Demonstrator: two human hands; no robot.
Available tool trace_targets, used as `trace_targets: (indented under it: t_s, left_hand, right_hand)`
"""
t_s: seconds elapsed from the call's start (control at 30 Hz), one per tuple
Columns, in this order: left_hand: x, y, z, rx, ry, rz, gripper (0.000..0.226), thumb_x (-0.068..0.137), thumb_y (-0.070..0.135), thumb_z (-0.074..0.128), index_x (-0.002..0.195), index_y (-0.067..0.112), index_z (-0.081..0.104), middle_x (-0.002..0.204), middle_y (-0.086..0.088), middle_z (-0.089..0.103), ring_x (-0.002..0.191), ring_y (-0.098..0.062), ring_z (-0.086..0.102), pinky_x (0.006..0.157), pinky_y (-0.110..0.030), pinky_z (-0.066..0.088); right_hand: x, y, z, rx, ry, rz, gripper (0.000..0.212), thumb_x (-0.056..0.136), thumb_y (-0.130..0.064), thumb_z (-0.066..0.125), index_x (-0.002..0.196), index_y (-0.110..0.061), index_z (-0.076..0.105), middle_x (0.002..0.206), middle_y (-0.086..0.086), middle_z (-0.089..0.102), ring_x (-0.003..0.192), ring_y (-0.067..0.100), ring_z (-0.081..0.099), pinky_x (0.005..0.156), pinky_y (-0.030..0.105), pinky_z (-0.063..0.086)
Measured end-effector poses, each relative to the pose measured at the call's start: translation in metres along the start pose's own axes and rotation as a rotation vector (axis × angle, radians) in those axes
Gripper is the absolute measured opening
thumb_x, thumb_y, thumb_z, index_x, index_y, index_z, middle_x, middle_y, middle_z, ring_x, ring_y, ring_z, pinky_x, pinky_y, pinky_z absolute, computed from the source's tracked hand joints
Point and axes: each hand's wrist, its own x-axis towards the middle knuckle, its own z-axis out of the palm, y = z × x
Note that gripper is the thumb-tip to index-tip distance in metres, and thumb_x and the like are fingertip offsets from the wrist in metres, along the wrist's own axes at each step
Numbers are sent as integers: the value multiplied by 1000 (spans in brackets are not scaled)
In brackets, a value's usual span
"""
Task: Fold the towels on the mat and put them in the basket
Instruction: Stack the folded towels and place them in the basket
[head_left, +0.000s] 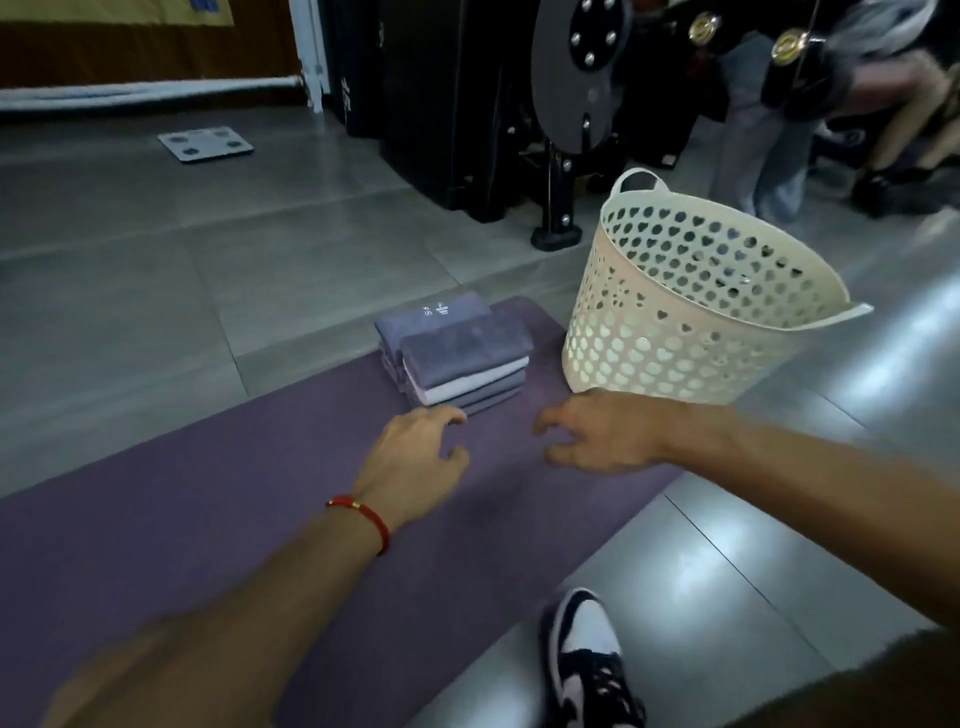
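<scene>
Towels (453, 354): folded, stacked on mat (260, 493); basket (691, 306) just beside
Left hand (415, 457): fingers apart, empty
Right hand (597, 436): fingers apart, empty
Advice: grip both sides low; lift level

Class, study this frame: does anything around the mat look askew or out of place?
Yes: the cream basket is tilted rather than upright, leaning at the mat's far right edge. The stack of folded towels is slightly uneven, its top towels offset from those below. Both hands, left and right, are empty.

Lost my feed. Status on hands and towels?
Left hand and right hand open, empty. Folded towels stacked on mat. Basket beside, nothing blocking.
</scene>
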Motion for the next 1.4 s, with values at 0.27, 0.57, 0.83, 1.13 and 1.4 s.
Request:
trace_targets:
  t_s: [0.27,0.57,0.83,1.13,1.4]
  left_hand:
    - [4,-12,35,-17,-115,-1,55,85,34,60,139,31,49,141,1,51,130,-25,44,109,-33,34]
    - [17,-28,48,-157,-60,-202,70,72,62,49,138,40,49,143,9,49,135,-14,41,117,-35,29]
    - [-11,11,84,-116,-185,-427,75,71,60,49,142,40,46,154,7,35,143,-13,27,118,-29,23]
    - [-5,182,23,-177,-291,-793,56,85,34,61,139,22,50,136,-5,52,131,-27,37,108,-40,37]
    - [19,304,-142,-396,-158,-902,48,80,39,59,127,28,57,130,2,58,123,-22,50,99,-42,47]
  right_hand:
    - [8,10,36,45,140,-25,59,92,-43,55,147,-31,39,146,0,47,130,26,51,105,45,44]
    - [53,42,63,42,139,-85,66,93,-45,53,153,-35,28,152,-2,37,134,28,45,102,50,46]
    - [31,71,84,220,189,-76,67,88,-36,60,150,-28,38,156,6,38,138,31,43,100,52,46]
    - [-75,65,38,771,-144,331,53,93,-27,54,144,-19,44,139,8,52,122,31,54,100,47,48]
    - [-154,95,-142,637,-324,284,46,95,-28,51,139,-15,48,134,11,54,116,27,57,94,36,47]
